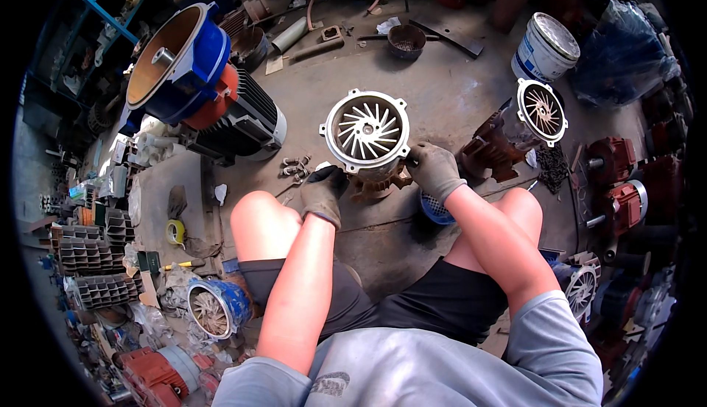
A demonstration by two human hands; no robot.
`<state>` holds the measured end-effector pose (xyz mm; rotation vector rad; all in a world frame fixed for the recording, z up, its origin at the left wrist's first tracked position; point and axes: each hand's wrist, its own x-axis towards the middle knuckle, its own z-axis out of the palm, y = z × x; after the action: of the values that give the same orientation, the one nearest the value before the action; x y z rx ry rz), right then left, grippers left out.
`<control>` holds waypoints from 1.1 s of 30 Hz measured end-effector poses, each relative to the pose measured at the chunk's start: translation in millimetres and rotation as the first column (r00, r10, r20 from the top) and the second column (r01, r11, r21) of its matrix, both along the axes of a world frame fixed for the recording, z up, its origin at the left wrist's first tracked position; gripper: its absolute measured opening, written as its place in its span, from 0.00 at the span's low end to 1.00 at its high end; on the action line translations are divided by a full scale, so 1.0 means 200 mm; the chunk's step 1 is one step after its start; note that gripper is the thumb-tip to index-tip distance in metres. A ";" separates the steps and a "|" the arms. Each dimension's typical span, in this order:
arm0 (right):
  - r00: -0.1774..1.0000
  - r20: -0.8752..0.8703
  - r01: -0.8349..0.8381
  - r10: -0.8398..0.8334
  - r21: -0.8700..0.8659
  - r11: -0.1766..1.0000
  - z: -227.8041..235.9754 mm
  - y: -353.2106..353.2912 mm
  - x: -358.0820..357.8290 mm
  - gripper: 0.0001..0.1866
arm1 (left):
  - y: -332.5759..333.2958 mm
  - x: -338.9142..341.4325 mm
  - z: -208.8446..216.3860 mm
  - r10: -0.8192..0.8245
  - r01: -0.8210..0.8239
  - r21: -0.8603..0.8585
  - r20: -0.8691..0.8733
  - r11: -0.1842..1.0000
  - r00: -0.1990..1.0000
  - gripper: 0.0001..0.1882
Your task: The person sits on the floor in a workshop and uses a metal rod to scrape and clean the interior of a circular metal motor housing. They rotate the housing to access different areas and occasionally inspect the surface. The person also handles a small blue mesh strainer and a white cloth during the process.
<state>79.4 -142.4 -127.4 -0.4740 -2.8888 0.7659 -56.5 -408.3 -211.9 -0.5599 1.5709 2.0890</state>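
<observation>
In front of my knees stands a rusty pump motor unit (pixel 377 186), upright, with a round metal housing ring (pixel 331 153) on top. A bright bladed impeller (pixel 367 129) sits inside the ring. My left hand (pixel 324 192), in a grey glove with dark fingers, is closed at the ring's near left edge; what it pinches, if anything, is hidden. My gloved right hand (pixel 434 170) is at the ring's right side, its fingers bent against the rim by a lug. Several bolts (pixel 296 165) lie on the floor left of the unit.
A second rusty unit with an impeller (pixel 543 111) stands at right, near a white bucket (pixel 546 46). At left leans a large blue and black motor (pixel 243 116). A blue basket (pixel 436 208) sits below my right hand. Yellow tape (pixel 175 232) and metal parts lie at left.
</observation>
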 end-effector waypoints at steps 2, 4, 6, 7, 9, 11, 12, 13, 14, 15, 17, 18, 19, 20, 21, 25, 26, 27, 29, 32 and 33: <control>1.000 0.013 0.019 -0.020 0.022 1.000 -0.01 0.01 -0.01 0.15 | 0.04 0.01 0.03 0.007 -0.008 -0.035 -0.010 0.999 1.000 0.10; 0.998 0.037 0.041 -0.041 0.007 0.999 0.00 -0.01 -0.03 0.15 | 0.03 0.00 0.03 -0.081 0.067 -0.171 -0.077 0.983 0.994 0.10; 0.996 0.073 0.063 -0.060 -0.046 0.997 0.05 -0.06 -0.05 0.15 | -0.04 -0.03 -0.01 -0.277 0.190 -0.415 -0.160 0.890 0.948 0.17; 0.996 0.051 0.077 -0.075 -0.044 0.996 0.04 -0.05 -0.04 0.15 | -0.01 -0.02 0.02 -0.258 0.191 -0.384 -0.131 0.903 0.957 0.16; 0.995 0.011 0.104 -0.104 -0.042 0.994 0.01 -0.01 -0.01 0.15 | 0.05 0.02 0.11 -0.223 0.191 -0.324 -0.065 0.927 0.973 0.16; 0.997 0.044 0.072 -0.070 -0.044 0.996 0.01 -0.01 -0.02 0.15 | 0.05 0.04 0.12 -0.244 0.157 -0.392 -0.182 0.906 0.953 0.14; 0.997 0.061 0.057 -0.054 -0.046 0.997 0.01 -0.01 -0.03 0.15 | 0.05 0.05 0.13 -0.257 0.138 -0.424 -0.239 0.895 0.936 0.14; 0.996 0.072 0.060 -0.057 -0.040 0.997 0.01 -0.01 -0.03 0.15 | 0.07 0.07 0.15 -0.299 0.136 -0.470 -0.294 0.872 0.908 0.14; 0.995 0.084 0.064 -0.061 -0.033 0.997 0.01 0.00 -0.02 0.15 | 0.08 0.09 0.17 -0.344 0.131 -0.514 -0.344 0.848 0.874 0.14; 0.993 0.095 0.068 -0.066 -0.026 0.997 0.01 0.01 -0.02 0.15 | 0.10 0.11 0.18 -0.389 0.122 -0.556 -0.391 0.822 0.834 0.14; 0.994 0.092 0.064 -0.060 -0.038 0.997 0.02 -0.03 -0.05 0.15 | 0.06 0.09 0.10 -0.390 0.041 -0.576 -0.498 0.817 0.775 0.16; 0.994 0.090 0.060 -0.055 -0.045 0.997 0.02 -0.04 -0.07 0.15 | 0.03 0.08 0.05 -0.390 -0.002 -0.582 -0.548 0.813 0.740 0.17; 0.992 0.105 0.072 -0.067 -0.042 0.997 0.01 -0.03 -0.06 0.15 | 0.06 0.09 0.07 -0.434 0.036 -0.630 -0.490 0.776 0.756 0.18; 0.990 0.119 0.084 -0.079 -0.039 0.996 0.01 -0.01 -0.04 0.15 | 0.08 0.10 0.12 -0.474 0.075 -0.675 -0.430 0.734 0.768 0.20; 0.987 0.132 0.095 -0.090 -0.036 0.995 0.00 0.01 -0.03 0.15 | 0.11 0.11 0.17 -0.511 0.115 -0.716 -0.368 0.689 0.777 0.21; 0.982 0.171 0.094 -0.081 -0.067 0.993 0.02 0.00 -0.05 0.16 | 0.06 0.11 0.17 -0.541 0.150 -0.717 -0.354 0.681 0.763 0.22; 0.978 0.191 0.098 -0.080 -0.086 0.991 0.04 0.00 -0.06 0.16 | 0.04 0.12 0.16 -0.566 0.116 -0.742 -0.390 0.661 0.727 0.22; 0.974 0.210 0.103 -0.079 -0.105 0.989 0.05 0.00 -0.07 0.16 | 0.03 0.12 0.14 -0.591 0.081 -0.764 -0.422 0.640 0.687 0.22; 0.991 0.104 0.100 -0.090 -0.104 0.990 0.03 0.02 -0.03 0.15 | 0.08 0.17 0.26 -0.582 0.102 -0.747 -0.416 0.656 0.698 0.23; 0.994 0.074 0.082 -0.075 -0.087 0.993 0.01 0.01 -0.04 0.16 | 0.06 0.13 0.24 -0.543 0.172 -0.681 -0.377 0.711 0.750 0.21; 0.994 0.086 0.075 -0.068 -0.077 0.994 0.00 0.01 -0.05 0.17 | 0.04 0.10 0.19 -0.527 0.202 -0.647 -0.359 0.735 0.770 0.20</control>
<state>69.6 -141.0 -127.4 -0.6299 -2.9070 0.8740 -35.9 -400.6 -173.6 0.2035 2.4259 1.4771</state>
